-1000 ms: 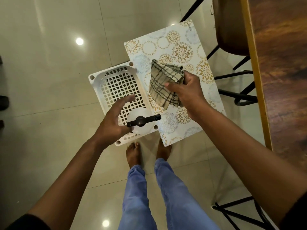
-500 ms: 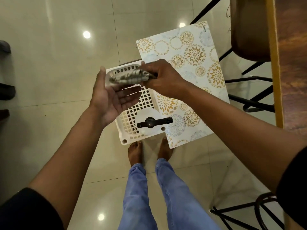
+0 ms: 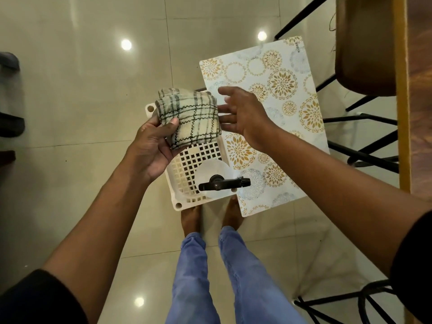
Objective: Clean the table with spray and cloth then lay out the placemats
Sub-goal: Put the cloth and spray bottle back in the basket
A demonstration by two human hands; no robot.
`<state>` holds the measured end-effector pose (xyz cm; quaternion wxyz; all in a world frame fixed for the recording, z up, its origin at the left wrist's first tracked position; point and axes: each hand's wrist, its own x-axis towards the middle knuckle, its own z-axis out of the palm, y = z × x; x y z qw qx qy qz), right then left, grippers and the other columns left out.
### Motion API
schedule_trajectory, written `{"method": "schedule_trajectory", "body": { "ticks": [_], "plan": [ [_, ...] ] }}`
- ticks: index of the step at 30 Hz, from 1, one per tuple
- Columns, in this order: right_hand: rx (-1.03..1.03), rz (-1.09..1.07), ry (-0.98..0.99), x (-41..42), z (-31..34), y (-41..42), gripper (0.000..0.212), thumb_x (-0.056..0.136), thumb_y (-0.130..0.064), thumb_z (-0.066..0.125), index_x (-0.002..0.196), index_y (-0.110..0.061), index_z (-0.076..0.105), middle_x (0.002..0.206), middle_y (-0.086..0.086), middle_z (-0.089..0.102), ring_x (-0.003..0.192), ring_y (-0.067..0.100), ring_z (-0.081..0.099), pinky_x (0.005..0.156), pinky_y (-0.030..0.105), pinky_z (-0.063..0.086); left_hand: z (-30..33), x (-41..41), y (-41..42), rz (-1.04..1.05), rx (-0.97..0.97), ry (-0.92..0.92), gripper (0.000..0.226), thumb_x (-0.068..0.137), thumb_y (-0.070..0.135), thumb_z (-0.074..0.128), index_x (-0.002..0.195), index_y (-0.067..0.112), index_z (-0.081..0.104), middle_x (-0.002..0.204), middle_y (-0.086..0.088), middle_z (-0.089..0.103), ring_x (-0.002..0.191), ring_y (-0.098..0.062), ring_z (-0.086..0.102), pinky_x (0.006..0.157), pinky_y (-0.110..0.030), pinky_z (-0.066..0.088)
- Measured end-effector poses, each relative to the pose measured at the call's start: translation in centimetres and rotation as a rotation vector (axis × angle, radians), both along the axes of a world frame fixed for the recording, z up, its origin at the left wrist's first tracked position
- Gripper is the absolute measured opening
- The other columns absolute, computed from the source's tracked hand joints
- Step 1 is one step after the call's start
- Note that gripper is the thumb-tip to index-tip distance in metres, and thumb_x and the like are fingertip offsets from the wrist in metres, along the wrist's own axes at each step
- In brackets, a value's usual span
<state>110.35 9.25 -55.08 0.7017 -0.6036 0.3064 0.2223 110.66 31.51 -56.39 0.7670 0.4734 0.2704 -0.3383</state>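
A folded cream cloth with dark check lines (image 3: 194,118) rests in my left hand (image 3: 152,146), whose thumb presses its lower corner. To the right of the cloth hovers my right hand (image 3: 243,115), fingers spread, holding nothing. Below both hands a white perforated basket (image 3: 180,181) stands on the floor. In the basket is a white spray bottle with a black trigger head (image 3: 222,183), seen from above. Flower-patterned placemats (image 3: 268,127) lie beside the basket on its right. The brown wooden table (image 3: 418,90) runs along the right edge of the view.
A brown chair seat (image 3: 364,43) with black legs stands at the upper right, by the table. More black chair legs (image 3: 346,305) show at the lower right. My bare feet (image 3: 191,218) stand just behind the basket on a glossy tiled floor.
The cloth passed from my right hand into my left hand. My right hand let go and drew back to the right with its fingers spread.
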Motion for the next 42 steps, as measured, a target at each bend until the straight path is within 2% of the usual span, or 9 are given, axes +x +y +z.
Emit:
{"method": "schedule_trajectory", "body": {
  "ticks": [2,6,12,18,22,26,29,34,42],
  "plan": [
    [0.174,-0.055,0.062,0.0,-0.4,-0.1,0.04,0.105,-0.03,0.055,0.141,-0.014,0.049,0.117,0.022,0.071,0.087,0.029,0.07,0.078,0.042,0.059,-0.4,-0.1,-0.1,-0.002,-0.019,0.005,0.048,0.104,0.005,0.06,0.15,0.012,0.056,0.128,-0.005,0.078,0.109,-0.021,0.079,0.077,-0.034,0.067],
    [0.059,-0.02,0.01,0.6,-1.5,0.3,0.05,0.093,-0.004,0.071,0.137,-0.016,0.052,0.11,0.012,0.075,0.088,0.025,0.072,0.076,0.042,0.061,-1.6,-0.1,-0.2,-0.019,0.023,0.036,0.042,0.105,0.002,0.058,0.145,0.013,0.061,0.126,-0.007,0.079,0.111,-0.024,0.079,0.079,-0.038,0.068],
    [-0.327,0.139,-0.127,1.2,-3.4,1.8,0.051,0.083,0.007,0.074,0.124,-0.016,0.056,0.107,0.008,0.074,0.096,0.018,0.073,0.074,0.038,0.064,-5.1,-0.1,-1.3,-0.181,0.797,-0.192,0.026,0.091,0.019,0.08,0.116,0.02,0.082,0.106,0.004,0.083,0.096,-0.02,0.081,0.09,-0.045,0.066],
    [-0.541,0.217,-0.194,1.4,-5.8,2.3,0.051,0.078,-0.005,0.083,0.118,-0.022,0.057,0.108,0.0,0.075,0.096,0.013,0.073,0.083,0.043,0.063,-5.4,0.3,-2.1,-0.373,1.193,-0.367,0.029,0.089,0.028,0.081,0.117,0.02,0.08,0.096,0.001,0.079,0.092,-0.023,0.075,0.081,-0.033,0.058],
    [-0.613,0.244,-0.241,1.2,-6.9,2.5,0.049,0.078,-0.007,0.082,0.115,-0.025,0.057,0.11,-0.002,0.074,0.092,0.01,0.073,0.08,0.039,0.063,-6.0,0.4,-2.2,-0.478,1.278,-0.398,0.025,0.091,0.028,0.078,0.113,0.015,0.079,0.106,-0.007,0.08,0.098,-0.03,0.074,0.076,-0.031,0.048],
    [-0.824,0.353,-0.37,1.1,-6.5,2.0,0.041,0.082,-0.011,0.077,0.117,-0.024,0.059,0.104,-0.003,0.076,0.086,0.012,0.073,0.075,0.038,0.062,-6.1,0.4,-1.9,-0.455,1.331,-0.495,0.048,0.088,0.025,0.079,0.134,0.019,0.067,0.123,-0.003,0.076,0.114,-0.028,0.07,0.095,-0.039,0.054],
    [-1.08,0.484,-0.603,0.7,-5.7,1.1,0.03,0.086,-0.012,0.073,0.113,-0.021,0.066,0.106,-0.002,0.074,0.091,0.022,0.07,0.072,0.042,0.058,-5.5,-0.8,-1.6,-0.463,1.342,-0.657,0.06,0.089,0.016,0.077,0.146,0.015,0.057,0.141,-0.01,0.061,0.132,-0.03,0.056,0.11,-0.04,0.044],
    [-1.176,0.865,-0.868,0.0,-5.7,0.5,0.03,0.088,-0.021,0.074,0.118,-0.02,0.075,0.121,-0.003,0.074,0.111,0.028,0.061,0.08,0.04,0.054,-5.5,-1.3,-1.4,-0.664,1.291,-0.931,0.056,0.085,0.006,0.079,0.14,0.008,0.065,0.146,-0.014,0.057,0.142,-0.039,0.047,0.117,-0.044,0.042],
    [-1.286,1.136,-0.794,-0.3,-7.5,0.2,0.046,0.089,-0.037,0.067,0.133,-0.024,0.067,0.149,-0.004,0.058,0.138,0.028,0.046,0.098,0.048,0.045,-6.5,-0.7,-1.7,-0.86,1.342,-0.964,0.057,0.082,0.005,0.084,0.136,0.003,0.064,0.146,-0.014,0.054,0.135,-0.039,0.048,0.104,-0.049,0.053]
  ]
}}
